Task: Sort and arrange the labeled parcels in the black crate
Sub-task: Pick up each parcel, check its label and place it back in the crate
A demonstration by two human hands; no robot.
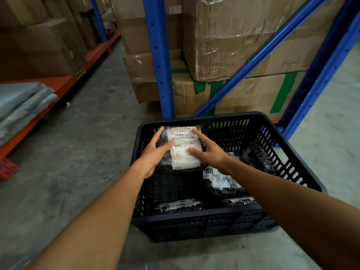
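Observation:
A black slotted crate stands on the concrete floor in front of me. Both hands hold a black-wrapped parcel with a white barcode label over the crate's far left corner. My left hand grips its left edge and my right hand grips its right edge. Inside the crate lie more black parcels: one with white labels below my right wrist, one leaning on the right wall, and two along the near wall.
Blue rack uprights and taped cardboard cartons stand right behind the crate. An orange shelf at left carries grey bags and brown boxes. Bare concrete aisle floor runs between them.

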